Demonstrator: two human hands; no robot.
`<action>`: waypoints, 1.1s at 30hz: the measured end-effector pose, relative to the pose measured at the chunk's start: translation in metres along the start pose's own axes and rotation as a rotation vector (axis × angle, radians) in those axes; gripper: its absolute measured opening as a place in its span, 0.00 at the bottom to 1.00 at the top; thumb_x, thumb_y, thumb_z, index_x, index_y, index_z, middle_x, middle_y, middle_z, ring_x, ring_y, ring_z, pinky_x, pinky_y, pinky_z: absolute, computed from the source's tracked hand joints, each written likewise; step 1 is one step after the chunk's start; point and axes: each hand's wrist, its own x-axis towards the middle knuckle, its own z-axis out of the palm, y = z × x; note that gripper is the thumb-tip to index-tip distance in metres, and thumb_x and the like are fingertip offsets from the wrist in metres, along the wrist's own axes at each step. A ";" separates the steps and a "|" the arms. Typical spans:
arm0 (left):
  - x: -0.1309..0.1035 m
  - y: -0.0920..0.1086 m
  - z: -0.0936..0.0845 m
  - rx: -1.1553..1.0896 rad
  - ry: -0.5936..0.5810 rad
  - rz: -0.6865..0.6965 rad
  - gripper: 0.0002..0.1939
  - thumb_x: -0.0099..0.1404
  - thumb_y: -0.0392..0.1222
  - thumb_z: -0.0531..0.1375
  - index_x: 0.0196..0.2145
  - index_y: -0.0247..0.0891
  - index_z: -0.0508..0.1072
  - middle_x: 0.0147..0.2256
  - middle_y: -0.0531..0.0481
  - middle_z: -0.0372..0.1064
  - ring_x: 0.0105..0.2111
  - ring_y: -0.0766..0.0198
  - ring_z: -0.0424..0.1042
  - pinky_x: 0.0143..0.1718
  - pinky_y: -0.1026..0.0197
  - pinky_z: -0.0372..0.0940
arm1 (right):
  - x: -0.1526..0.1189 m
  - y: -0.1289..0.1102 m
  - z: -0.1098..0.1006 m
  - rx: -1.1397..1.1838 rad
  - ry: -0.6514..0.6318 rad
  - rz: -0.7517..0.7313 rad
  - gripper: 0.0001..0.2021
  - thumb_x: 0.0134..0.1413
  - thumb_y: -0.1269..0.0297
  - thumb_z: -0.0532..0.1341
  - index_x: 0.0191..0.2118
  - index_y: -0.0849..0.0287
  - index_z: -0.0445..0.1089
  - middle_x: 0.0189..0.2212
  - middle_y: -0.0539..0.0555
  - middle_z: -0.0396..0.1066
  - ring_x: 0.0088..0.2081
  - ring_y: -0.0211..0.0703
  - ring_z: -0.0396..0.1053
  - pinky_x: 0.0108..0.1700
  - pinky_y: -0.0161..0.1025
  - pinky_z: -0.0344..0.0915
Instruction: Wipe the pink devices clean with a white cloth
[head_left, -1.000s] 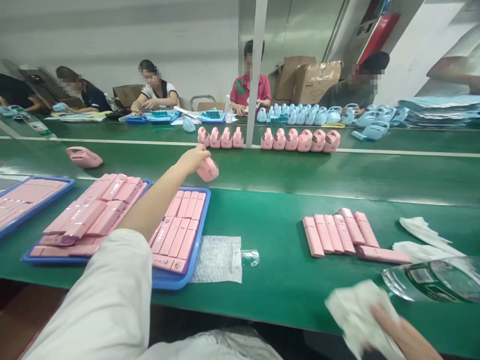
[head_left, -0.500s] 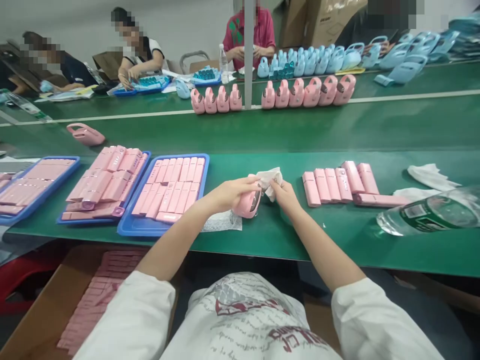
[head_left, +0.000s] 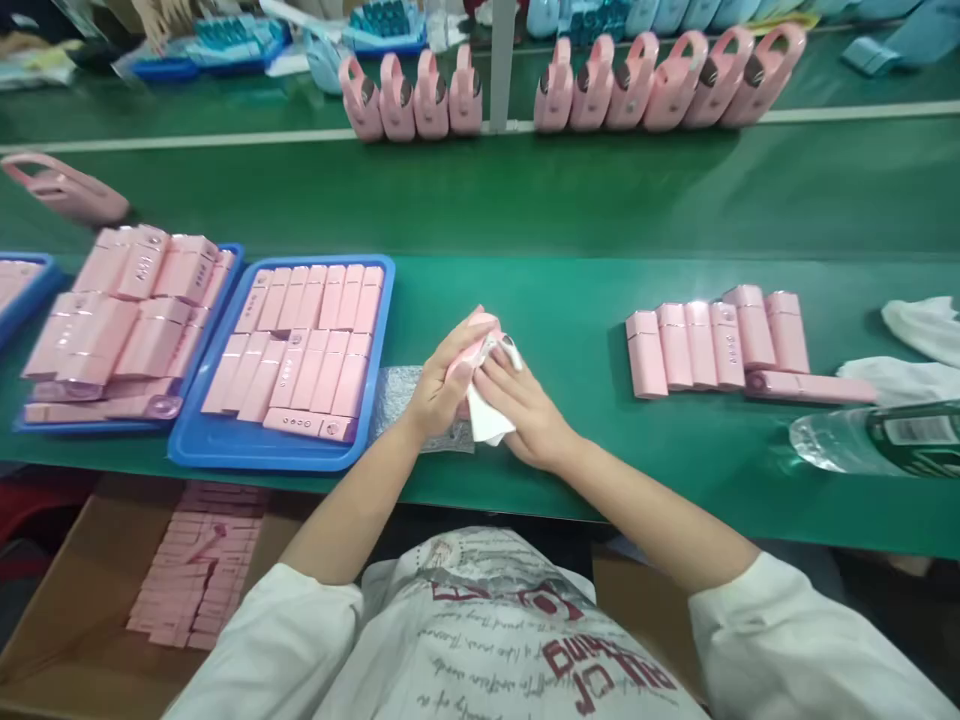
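My left hand is closed round a pink rounded housing, most of it hidden by my fingers and a white cloth. Pressed against its other side, my right hand holds the white cloth, which hangs down between both hands. Under and beside my left hand lies a sheet of bubble wrap. To the left, a blue tray carries rows of pink rectangular units. Several similar pink units stand in a row on the right, with one lying flat in front of them.
A second tray at the left bears a heap of pink units. Pink handled housings line the ledge ahead, split by a grey post. A water bottle lies at right near white cloths. Below left is a cardboard box.
My view has tilted down and come closer. My right hand has brought the white cloth over onto the pink housing, and both hands now press together around it.
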 end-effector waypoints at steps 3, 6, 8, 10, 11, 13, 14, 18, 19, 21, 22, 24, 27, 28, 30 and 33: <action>0.002 0.001 0.002 0.036 -0.042 0.010 0.23 0.70 0.53 0.50 0.59 0.46 0.65 0.60 0.45 0.61 0.65 0.51 0.51 0.64 0.45 0.50 | -0.001 0.005 -0.004 0.060 0.032 0.341 0.28 0.67 0.51 0.39 0.63 0.60 0.57 0.58 0.62 0.64 0.63 0.52 0.56 0.65 0.55 0.51; 0.002 0.002 0.005 0.059 -0.051 0.017 0.23 0.70 0.53 0.49 0.58 0.45 0.66 0.59 0.44 0.62 0.64 0.50 0.53 0.63 0.43 0.51 | -0.002 0.002 -0.006 0.112 0.020 0.361 0.29 0.66 0.49 0.42 0.65 0.60 0.53 0.62 0.62 0.57 0.66 0.54 0.48 0.66 0.55 0.49; 0.003 0.000 0.006 0.039 -0.030 0.025 0.23 0.70 0.52 0.48 0.59 0.45 0.66 0.59 0.46 0.62 0.64 0.51 0.53 0.64 0.44 0.51 | -0.003 -0.001 -0.006 0.094 -0.021 0.188 0.28 0.66 0.50 0.44 0.65 0.58 0.53 0.65 0.60 0.52 0.69 0.52 0.39 0.69 0.55 0.40; 0.003 -0.001 0.005 0.023 -0.024 0.045 0.23 0.70 0.52 0.48 0.59 0.46 0.65 0.59 0.47 0.62 0.65 0.50 0.53 0.65 0.44 0.50 | -0.003 -0.001 -0.004 0.116 -0.017 0.181 0.27 0.65 0.49 0.44 0.64 0.57 0.56 0.63 0.59 0.55 0.68 0.51 0.41 0.69 0.55 0.40; 0.003 -0.002 0.004 0.025 -0.033 0.052 0.23 0.70 0.52 0.49 0.59 0.46 0.65 0.60 0.48 0.62 0.65 0.50 0.52 0.65 0.43 0.49 | -0.002 0.001 -0.004 0.164 0.017 0.277 0.28 0.65 0.47 0.44 0.62 0.58 0.59 0.61 0.60 0.59 0.67 0.51 0.47 0.68 0.54 0.45; 0.002 -0.001 0.004 0.041 -0.077 0.037 0.26 0.68 0.55 0.50 0.60 0.47 0.63 0.62 0.48 0.58 0.65 0.48 0.52 0.65 0.43 0.50 | -0.002 0.008 -0.005 0.315 0.117 0.550 0.29 0.64 0.44 0.44 0.58 0.60 0.64 0.55 0.60 0.67 0.61 0.52 0.59 0.64 0.51 0.56; 0.002 0.000 0.004 0.046 -0.100 0.001 0.28 0.67 0.57 0.50 0.62 0.48 0.60 0.63 0.48 0.57 0.64 0.48 0.53 0.64 0.43 0.52 | -0.002 0.012 -0.006 0.396 0.161 0.664 0.29 0.64 0.43 0.45 0.56 0.60 0.66 0.52 0.58 0.69 0.59 0.52 0.63 0.61 0.49 0.60; 0.001 0.007 0.005 0.031 -0.128 -0.208 0.36 0.63 0.67 0.50 0.63 0.49 0.54 0.63 0.50 0.55 0.61 0.50 0.60 0.59 0.46 0.62 | -0.002 0.024 -0.026 0.581 0.150 0.792 0.30 0.58 0.37 0.50 0.51 0.57 0.69 0.47 0.54 0.72 0.54 0.50 0.68 0.56 0.45 0.65; 0.002 0.009 0.004 0.027 -0.133 -0.234 0.37 0.61 0.69 0.50 0.62 0.49 0.57 0.63 0.50 0.57 0.60 0.49 0.61 0.58 0.46 0.63 | -0.001 0.025 -0.033 0.588 0.079 0.791 0.31 0.56 0.36 0.52 0.50 0.58 0.70 0.45 0.54 0.73 0.51 0.51 0.69 0.54 0.46 0.67; 0.004 0.010 0.002 0.040 -0.162 -0.237 0.36 0.59 0.71 0.51 0.57 0.47 0.64 0.61 0.50 0.59 0.61 0.47 0.60 0.59 0.44 0.62 | 0.003 0.024 -0.050 0.600 -0.111 0.759 0.32 0.49 0.37 0.60 0.48 0.60 0.71 0.42 0.56 0.74 0.47 0.53 0.71 0.51 0.48 0.69; 0.005 0.010 0.001 0.058 -0.172 -0.218 0.34 0.59 0.70 0.51 0.55 0.47 0.67 0.61 0.50 0.60 0.61 0.47 0.60 0.59 0.43 0.61 | 0.005 0.023 -0.057 0.611 -0.195 0.726 0.32 0.45 0.40 0.65 0.49 0.61 0.70 0.42 0.56 0.73 0.47 0.54 0.71 0.51 0.48 0.68; 0.007 0.008 -0.002 0.114 -0.173 -0.160 0.31 0.59 0.69 0.52 0.52 0.47 0.69 0.60 0.49 0.60 0.61 0.47 0.59 0.59 0.42 0.60 | 0.010 0.021 -0.066 0.632 -0.282 0.666 0.35 0.38 0.49 0.72 0.52 0.62 0.68 0.47 0.57 0.72 0.51 0.55 0.69 0.54 0.50 0.66; 0.003 0.006 -0.005 0.180 -0.144 -0.084 0.38 0.55 0.67 0.59 0.58 0.47 0.62 0.56 0.44 0.58 0.58 0.47 0.61 0.57 0.44 0.63 | 0.013 0.019 -0.068 0.614 -0.274 0.644 0.39 0.35 0.58 0.74 0.56 0.61 0.65 0.53 0.57 0.68 0.56 0.56 0.65 0.59 0.52 0.62; -0.001 0.007 -0.005 0.226 -0.150 -0.083 0.44 0.51 0.66 0.63 0.61 0.46 0.58 0.55 0.42 0.57 0.56 0.47 0.62 0.55 0.45 0.64 | 0.013 0.019 -0.066 0.605 -0.272 0.644 0.39 0.35 0.58 0.74 0.57 0.60 0.64 0.54 0.58 0.67 0.57 0.56 0.64 0.60 0.53 0.60; -0.012 0.010 -0.003 0.350 -0.156 -0.119 0.55 0.45 0.63 0.68 0.65 0.44 0.50 0.54 0.40 0.56 0.53 0.49 0.63 0.53 0.46 0.66 | 0.012 0.021 -0.062 0.600 -0.280 0.633 0.40 0.36 0.59 0.74 0.58 0.60 0.62 0.55 0.58 0.66 0.58 0.55 0.63 0.61 0.53 0.59; -0.030 0.016 0.005 0.476 -0.060 -0.194 0.57 0.47 0.60 0.69 0.66 0.43 0.44 0.54 0.39 0.58 0.52 0.51 0.64 0.53 0.48 0.65 | 0.012 0.027 -0.057 0.607 -0.309 0.583 0.42 0.39 0.58 0.73 0.61 0.60 0.58 0.57 0.59 0.64 0.59 0.54 0.62 0.61 0.52 0.59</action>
